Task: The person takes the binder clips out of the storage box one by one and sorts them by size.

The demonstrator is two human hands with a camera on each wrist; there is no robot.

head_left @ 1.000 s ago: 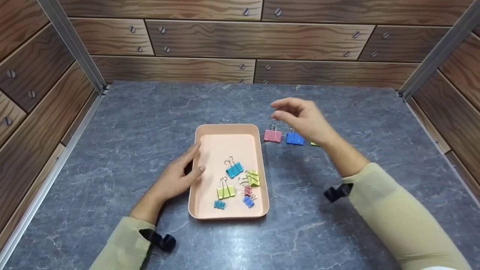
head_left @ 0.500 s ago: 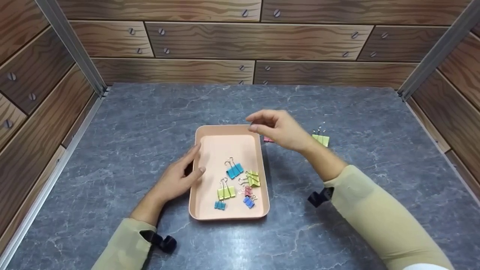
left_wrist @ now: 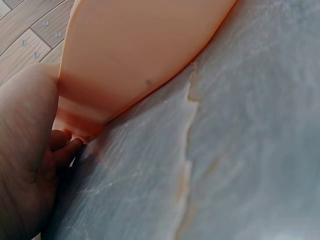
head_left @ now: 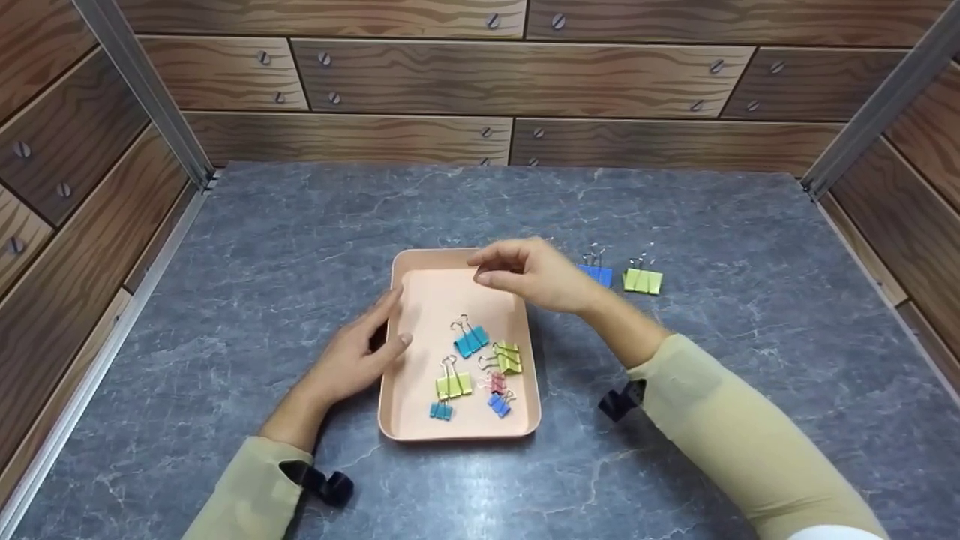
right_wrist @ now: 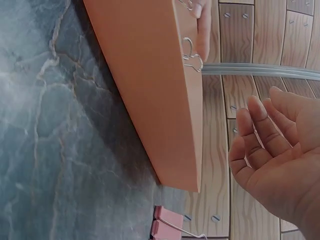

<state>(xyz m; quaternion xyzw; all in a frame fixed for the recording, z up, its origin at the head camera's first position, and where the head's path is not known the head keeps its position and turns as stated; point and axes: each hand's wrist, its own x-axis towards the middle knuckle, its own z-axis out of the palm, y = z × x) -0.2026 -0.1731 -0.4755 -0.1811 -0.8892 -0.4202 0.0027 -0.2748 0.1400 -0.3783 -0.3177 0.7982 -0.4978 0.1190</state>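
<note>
Large blue clip (head_left: 598, 274), head view only

A: Right hand?
B: Your bare right hand (head_left: 532, 276) has swung left and nearer you, from the clip row to above the rectangular peach tray's (head_left: 435, 300) far right corner.
A: Clips?
B: Yellow-green metal binder clip (head_left: 642, 281) uncovered; pink metal binder clip (right_wrist: 167, 224) now masked by your hand, head view.

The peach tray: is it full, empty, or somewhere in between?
The tray is partly filled: six clips lie toward its near end, with bare floor beyond. The right hand hides the tray's far right corner.
</note>
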